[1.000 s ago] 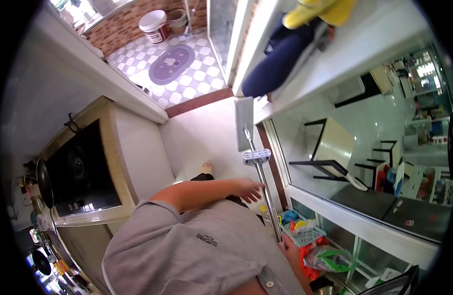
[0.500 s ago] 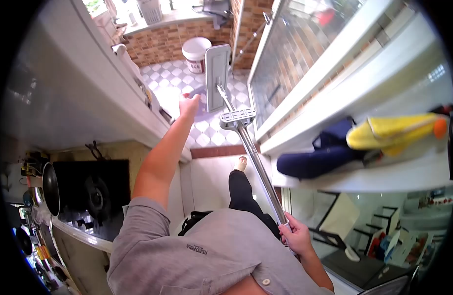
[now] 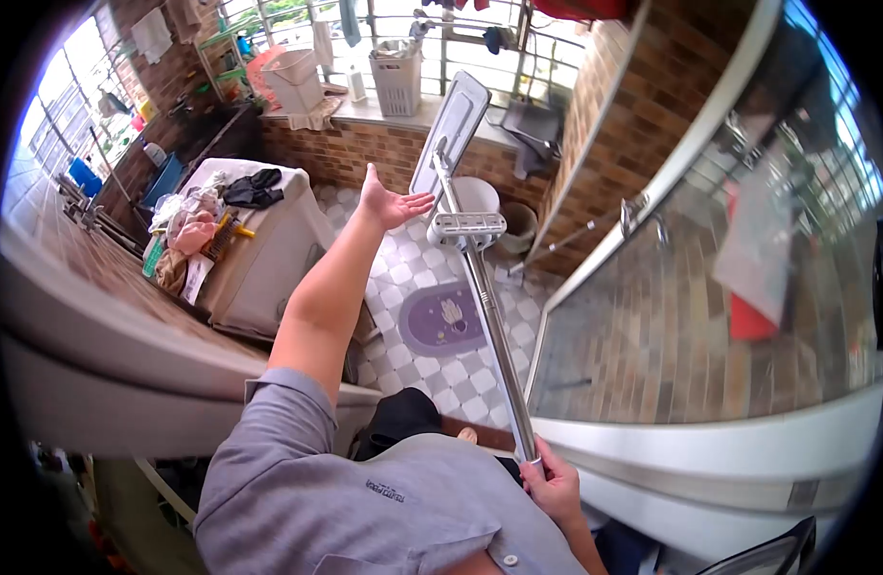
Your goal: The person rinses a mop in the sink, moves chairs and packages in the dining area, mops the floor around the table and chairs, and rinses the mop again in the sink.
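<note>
A flat mop [image 3: 500, 356] with a silver pole slants up and away from my body. Wrapped round the lower end of its pole is my right hand [image 3: 555, 487]. The mop's rectangular grey head [image 3: 458, 117] is raised off the floor and tilted. Partway along the pole sits a slotted grey wringer piece [image 3: 467, 228]. My left hand [image 3: 394, 203] reaches forward with fingers spread and palm turned up, just left of the pole. Its fingertips look close to the mop head's lower end; I cannot tell whether they touch.
A white bucket [image 3: 474, 195] and a bin [image 3: 518, 228] stand by the brick wall. A purple mat [image 3: 441, 319] lies on the checkered floor. To the left, clothes [image 3: 190, 220] cover a washing machine top [image 3: 269, 187]. The glass door [image 3: 691, 287] is on the right.
I have moved forward to the tiled room's doorway, and the stove has left view. My left hand has spread its fingers. The mop head now tilts more to the right.
</note>
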Tool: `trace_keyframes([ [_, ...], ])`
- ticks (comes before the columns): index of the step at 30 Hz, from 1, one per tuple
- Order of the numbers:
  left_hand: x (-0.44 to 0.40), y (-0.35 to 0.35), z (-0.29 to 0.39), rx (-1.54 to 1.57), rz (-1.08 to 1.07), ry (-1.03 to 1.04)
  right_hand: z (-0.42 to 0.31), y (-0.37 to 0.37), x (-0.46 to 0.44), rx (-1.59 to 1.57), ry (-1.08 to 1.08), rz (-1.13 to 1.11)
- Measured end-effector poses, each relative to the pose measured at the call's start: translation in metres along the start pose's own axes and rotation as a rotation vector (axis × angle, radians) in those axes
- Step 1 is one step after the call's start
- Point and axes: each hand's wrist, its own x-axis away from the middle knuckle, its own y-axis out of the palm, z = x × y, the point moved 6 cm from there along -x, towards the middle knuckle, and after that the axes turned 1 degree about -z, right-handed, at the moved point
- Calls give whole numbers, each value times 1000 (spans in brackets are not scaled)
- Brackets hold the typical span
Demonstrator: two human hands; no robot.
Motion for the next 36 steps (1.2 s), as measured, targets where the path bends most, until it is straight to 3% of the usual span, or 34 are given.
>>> trace_keyframes([
  [2,-32,8,31,0,15,10,-12,-4,-48,118,-56,-15],
  [4,-70,13,57,-23,-50,-111,-32,2,-101,257,-291,-10],
  [5,-96,4,81,10,28,-33,-36,5,-124,288,-195,-32],
  [8,-177,-8,150,14,-47,-15,-57,30,-206,251,-155,-30],
  [12,-262,4,254,-289,-124,114,-117,65,-315,366,-239,-81],
  [14,-293,9,303,-272,-16,166,-152,82,-362,375,-273,-84],
  [16,-306,22,357,-236,-121,251,-185,99,-407,428,-279,-123],
  [20,-331,23,461,-113,-40,339,-228,138,-497,445,-331,-211],
  [25,-349,20,596,-181,38,473,-286,196,-612,476,-322,-316],
  [28,-370,9,678,-109,-75,393,-315,236,-689,500,-446,-344],
  [29,-376,5,710,-141,-67,534,-325,250,-717,533,-447,-367],
  [32,-376,-17,795,-138,-76,666,-370,298,-788,598,-402,-467],
  [36,-339,-62,891,-3,-6,700,-421,370,-864,625,-479,-579],
])
